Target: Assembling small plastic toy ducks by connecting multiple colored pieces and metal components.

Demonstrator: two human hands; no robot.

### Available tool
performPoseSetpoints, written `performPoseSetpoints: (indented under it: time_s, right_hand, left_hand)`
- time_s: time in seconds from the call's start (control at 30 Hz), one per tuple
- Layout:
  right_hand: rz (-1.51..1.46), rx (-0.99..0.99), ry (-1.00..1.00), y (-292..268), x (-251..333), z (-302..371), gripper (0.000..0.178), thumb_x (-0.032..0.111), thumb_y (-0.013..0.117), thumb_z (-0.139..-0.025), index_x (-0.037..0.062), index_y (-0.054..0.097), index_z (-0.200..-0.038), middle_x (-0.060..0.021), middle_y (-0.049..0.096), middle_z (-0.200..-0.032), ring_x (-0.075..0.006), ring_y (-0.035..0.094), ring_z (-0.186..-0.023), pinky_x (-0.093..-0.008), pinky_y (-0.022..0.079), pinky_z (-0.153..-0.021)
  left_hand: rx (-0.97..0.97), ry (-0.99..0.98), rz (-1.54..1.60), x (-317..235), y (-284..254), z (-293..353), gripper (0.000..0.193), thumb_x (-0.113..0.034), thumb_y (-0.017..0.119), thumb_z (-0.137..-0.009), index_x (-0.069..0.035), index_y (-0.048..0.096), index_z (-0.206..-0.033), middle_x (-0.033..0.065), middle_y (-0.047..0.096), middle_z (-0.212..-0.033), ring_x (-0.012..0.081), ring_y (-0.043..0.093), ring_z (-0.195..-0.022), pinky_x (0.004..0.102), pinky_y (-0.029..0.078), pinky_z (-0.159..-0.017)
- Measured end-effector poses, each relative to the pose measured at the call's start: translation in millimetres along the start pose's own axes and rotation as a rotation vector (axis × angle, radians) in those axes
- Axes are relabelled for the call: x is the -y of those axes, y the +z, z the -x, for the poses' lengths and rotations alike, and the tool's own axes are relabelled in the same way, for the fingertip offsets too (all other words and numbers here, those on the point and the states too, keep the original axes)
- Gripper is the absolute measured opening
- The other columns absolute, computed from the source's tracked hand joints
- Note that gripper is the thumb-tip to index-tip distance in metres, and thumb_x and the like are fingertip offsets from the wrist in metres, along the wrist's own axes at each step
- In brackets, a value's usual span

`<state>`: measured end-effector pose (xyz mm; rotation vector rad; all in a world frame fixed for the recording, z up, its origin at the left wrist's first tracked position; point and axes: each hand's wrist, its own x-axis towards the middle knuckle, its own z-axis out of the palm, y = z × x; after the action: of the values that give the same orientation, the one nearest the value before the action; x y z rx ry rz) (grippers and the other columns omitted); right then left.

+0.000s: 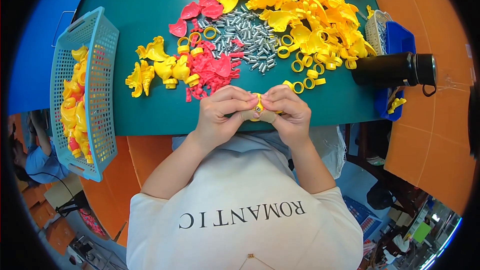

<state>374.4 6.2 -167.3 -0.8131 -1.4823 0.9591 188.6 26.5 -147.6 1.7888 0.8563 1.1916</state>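
Both grips meet over the near edge of the green tabletop, fingertips nearly touching. The left grip and the right grip are narrow, thumbs and fingers pinching a small yellow piece from either side. That piece sits between them, mostly hidden by the fingers, so its full shape cannot be told.

Just beyond the left grip lies a heap of small red parts, and left of that a loose cluster of yellow molded pieces. Straight ahead of the two grips, past the red heap, spreads a pile of short silver cylinders, with a few curved red shells at its far left side. Beyond the right grip, yellow rings lie scattered, some on edge and some flat; farther out from them is a large mound of yellow shells.

Well to the left of the grips stands a light blue basket containing glossy yellow figures with red portions. Well to the right, a black bottle lies on its side, near a dark blue bin and a cream basket.
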Motion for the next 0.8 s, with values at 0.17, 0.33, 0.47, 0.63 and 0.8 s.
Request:
performPoseSetpoints:
  time_s: [0.17, 0.33, 0.47, 0.63, 0.8]
  right_hand:
    - [-0.245, -0.122, 0.164, 32.3, 26.7, 7.8, 0.022, -0.005, 0.075, -0.070, -0.0007, 0.068, -0.091, -0.0134, 0.063, -0.096, -0.0225, 0.059, -0.094, -0.0318, 0.050, -0.080]
    - [-0.160, -0.001, 0.059, 77.0, 73.6, -20.6, 0.065, 0.014, 0.077, -0.075, -0.0001, 0.048, -0.131, -0.0179, 0.041, -0.134, -0.0278, 0.043, -0.121, -0.0391, 0.037, -0.099]
    - [-0.071, 0.031, 0.292, 79.4, 60.9, -39.2, 0.062, 0.014, 0.076, -0.073, 0.0028, 0.051, -0.128, -0.0124, 0.048, -0.132, -0.0222, 0.046, -0.119, -0.0358, 0.035, -0.099]
    - [0.081, 0.361, 0.167, 118.7, 71.7, -68.1, 0.034, 0.007, 0.072, -0.076, 0.0019, 0.063, -0.109, -0.0119, 0.061, -0.112, -0.0243, 0.056, -0.105, -0.0335, 0.043, -0.091]
    - [0.429, 0.332, -0.021, 153.9, 64.2, -93.8, 0.030, 0.005, 0.072, -0.073, 0.0029, 0.064, -0.102, -0.0106, 0.062, -0.103, -0.0289, 0.056, -0.100, -0.0365, 0.044, -0.087]
  left_hand:
    - [0.061, 0.156, -0.197, -31.2, -7.0, 16.6, 0.060, -0.018, 0.083, -0.067, -0.007, 0.058, -0.120, 0.0155, 0.058, -0.116, 0.0306, 0.058, -0.101, 0.0363, 0.050, -0.081]
    - [-0.239, 0.360, -0.614, -56.6, -91.7, 48.1, 0.061, -0.004, 0.078, -0.068, -0.005, 0.050, -0.121, 0.0193, 0.050, -0.123, 0.0333, 0.053, -0.108, 0.0401, 0.046, -0.090]
    - [-0.998, -0.088, -1.494, -107.4, -217.9, 32.6, 0.068, -0.034, 0.070, -0.083, -0.008, 0.040, -0.138, 0.0210, 0.044, -0.127, 0.0378, 0.042, -0.118, 0.0474, 0.034, -0.100]
    - [-0.786, -0.661, -1.976, -100.6, -280.5, 59.9, 0.056, -0.037, 0.067, -0.086, -0.011, 0.050, -0.133, 0.0230, 0.041, -0.133, 0.0409, 0.039, -0.125, 0.0514, 0.030, -0.104]
    - [-0.384, -0.271, -1.133, -91.1, -217.7, 39.9, 0.045, -0.017, 0.074, -0.075, -0.006, 0.058, -0.116, 0.0133, 0.052, -0.120, 0.0338, 0.049, -0.112, 0.0465, 0.039, -0.094]
